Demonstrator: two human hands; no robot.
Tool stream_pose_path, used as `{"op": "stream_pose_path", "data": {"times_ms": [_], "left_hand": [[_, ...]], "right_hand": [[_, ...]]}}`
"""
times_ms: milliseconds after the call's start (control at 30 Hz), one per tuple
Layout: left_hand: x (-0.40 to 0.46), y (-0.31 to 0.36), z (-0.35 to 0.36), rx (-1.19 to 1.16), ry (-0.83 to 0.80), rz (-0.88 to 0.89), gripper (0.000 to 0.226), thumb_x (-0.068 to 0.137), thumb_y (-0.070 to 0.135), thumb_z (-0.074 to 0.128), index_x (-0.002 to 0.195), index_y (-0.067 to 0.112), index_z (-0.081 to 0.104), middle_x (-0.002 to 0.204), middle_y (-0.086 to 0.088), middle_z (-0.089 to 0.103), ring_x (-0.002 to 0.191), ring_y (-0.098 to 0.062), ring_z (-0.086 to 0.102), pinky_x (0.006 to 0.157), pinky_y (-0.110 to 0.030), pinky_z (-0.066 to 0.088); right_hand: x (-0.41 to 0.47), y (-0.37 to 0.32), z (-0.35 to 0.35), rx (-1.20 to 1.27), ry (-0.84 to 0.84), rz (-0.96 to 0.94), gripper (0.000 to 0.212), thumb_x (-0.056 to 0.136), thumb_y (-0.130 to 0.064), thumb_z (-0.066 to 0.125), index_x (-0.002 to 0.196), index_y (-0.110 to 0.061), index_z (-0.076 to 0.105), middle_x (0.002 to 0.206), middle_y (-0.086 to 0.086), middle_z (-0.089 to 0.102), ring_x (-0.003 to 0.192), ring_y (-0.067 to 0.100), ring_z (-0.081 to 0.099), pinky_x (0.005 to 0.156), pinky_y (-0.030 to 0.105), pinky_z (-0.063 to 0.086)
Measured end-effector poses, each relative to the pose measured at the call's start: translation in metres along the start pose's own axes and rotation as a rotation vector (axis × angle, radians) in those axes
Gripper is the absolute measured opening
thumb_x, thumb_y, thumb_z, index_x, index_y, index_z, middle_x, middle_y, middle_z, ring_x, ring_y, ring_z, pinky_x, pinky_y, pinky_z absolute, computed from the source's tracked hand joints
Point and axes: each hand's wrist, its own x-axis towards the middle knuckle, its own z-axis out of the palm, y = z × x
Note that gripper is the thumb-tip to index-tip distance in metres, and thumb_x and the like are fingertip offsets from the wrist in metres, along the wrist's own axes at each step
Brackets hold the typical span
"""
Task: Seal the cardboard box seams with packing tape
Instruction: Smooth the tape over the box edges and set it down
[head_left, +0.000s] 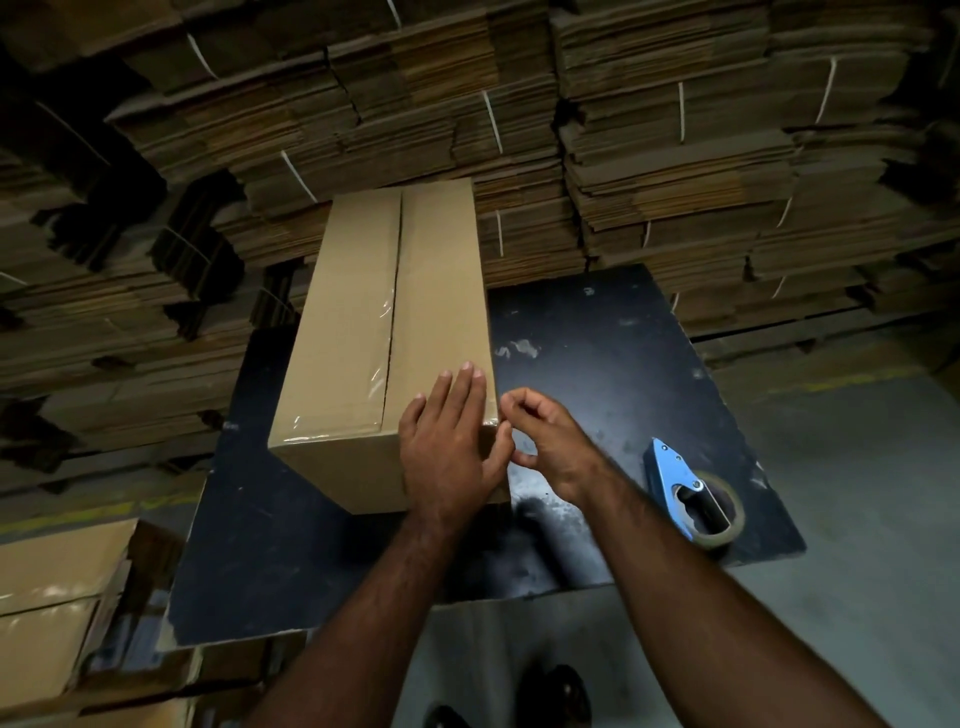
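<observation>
A long brown cardboard box (358, 322) lies on a dark table (613, 364), its centre seam running away from me. Clear tape glints along the near part of the seam and over the near top edge. My left hand (449, 441) lies flat, fingers together, on the box's near right corner. My right hand (545, 441) hovers just right of that corner with fingers loosely curled and thumb near the box edge; nothing clearly shows in it. A blue tape dispenser (688, 493) with a roll of clear tape lies on the table to the right, apart from both hands.
Tall stacks of flattened, strapped cardboard (649, 130) fill the background behind the table. More brown boxes (52, 608) sit low at the left. Grey floor (857, 467) shows right of the table, and my shoes (566, 691) appear at the bottom edge.
</observation>
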Motion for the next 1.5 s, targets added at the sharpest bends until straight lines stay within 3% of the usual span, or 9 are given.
{"op": "stream_pose_path", "data": {"times_ms": [233,467,633,767,1000,1133,1267,1433,1500], "left_hand": [[0.003,0.01,-0.004,-0.046,-0.02,-0.082,0.052,0.098,0.044,0.041,0.141,0.019,0.054,0.15,0.002,0.048,0.142,-0.016,0.039,0.11,-0.044,0.032],[0.009,0.024,0.006,0.102,-0.057,-0.149,0.047,0.092,0.039,0.052,0.132,0.016,0.058,0.142,-0.004,0.056,0.132,-0.024,0.049,0.106,-0.049,0.036],[-0.002,0.0,-0.009,-0.051,-0.129,0.028,0.073,0.081,0.041,0.069,0.142,0.009,0.047,0.15,-0.008,0.044,0.139,-0.026,0.04,0.112,-0.048,0.032],[-0.024,-0.024,-0.018,-0.086,-0.135,0.128,0.078,0.079,0.026,0.073,0.147,0.007,0.041,0.157,-0.009,0.037,0.144,-0.024,0.034,0.116,-0.049,0.027],[-0.016,-0.033,-0.025,-0.147,-0.192,0.175,0.082,0.068,0.007,0.066,0.147,0.009,0.043,0.156,-0.005,0.038,0.143,-0.021,0.036,0.112,-0.043,0.034],[-0.013,-0.032,-0.025,-0.151,-0.205,0.161,0.082,0.071,0.006,0.068,0.148,0.012,0.043,0.156,-0.002,0.039,0.144,-0.018,0.036,0.113,-0.038,0.031],[-0.015,-0.032,-0.028,-0.173,-0.212,0.169,0.067,0.084,0.023,0.063,0.147,0.009,0.045,0.155,-0.006,0.04,0.143,-0.02,0.038,0.113,-0.039,0.033],[-0.015,-0.029,-0.032,-0.122,-0.267,0.194,0.072,0.08,0.026,0.055,0.148,0.006,0.041,0.156,-0.01,0.038,0.144,-0.024,0.036,0.114,-0.045,0.034],[-0.016,-0.025,-0.032,-0.115,-0.277,0.212,0.076,0.079,0.026,0.061,0.149,0.005,0.04,0.157,-0.011,0.036,0.145,-0.025,0.034,0.115,-0.043,0.031]], "right_hand": [[0.005,0.014,0.004,-0.236,0.24,-0.115,0.03,0.087,-0.051,0.068,0.081,-0.024,0.055,0.08,0.0,0.057,0.078,0.014,0.056,0.075,0.039,0.049],[-0.008,-0.011,0.01,-0.138,0.527,-0.181,0.042,0.104,-0.046,0.037,0.089,-0.02,0.066,0.091,0.0,0.073,0.087,0.014,0.069,0.079,0.032,0.052],[-0.048,-0.01,0.049,-0.186,0.471,-0.258,0.038,0.105,-0.042,0.037,0.115,-0.025,0.07,0.112,-0.012,0.071,0.103,-0.001,0.064,0.083,0.016,0.047],[-0.055,0.001,0.073,-0.211,0.352,-0.179,0.044,0.105,-0.044,0.035,0.147,-0.034,0.043,0.135,-0.027,0.043,0.126,-0.009,0.04,0.092,0.003,0.03],[-0.004,-0.007,0.066,-0.172,0.309,0.094,0.111,0.062,-0.102,0.021,0.14,-0.031,0.053,0.144,-0.002,0.054,0.131,0.019,0.05,0.113,0.042,0.036],[-0.043,-0.006,0.077,-0.081,0.388,-0.044,0.083,0.085,-0.076,0.026,0.153,-0.029,0.033,0.154,-0.016,0.032,0.133,-0.005,0.029,0.111,0.021,0.022],[-0.049,0.017,0.101,-0.135,0.442,-0.172,0.055,0.103,-0.055,0.026,0.153,-0.033,0.031,0.151,-0.023,0.029,0.139,-0.003,0.03,0.119,0.028,0.024],[0.001,0.012,0.077,-0.127,0.395,0.058,0.104,0.065,-0.1,0.02,0.142,-0.037,0.05,0.142,-0.003,0.056,0.128,0.017,0.054,0.112,0.044,0.039],[-0.012,0.008,0.075,-0.15,0.407,0.004,0.1,0.07,-0.097,0.023,0.149,-0.037,0.039,0.153,-0.007,0.042,0.138,0.012,0.042,0.117,0.04,0.032]]}}
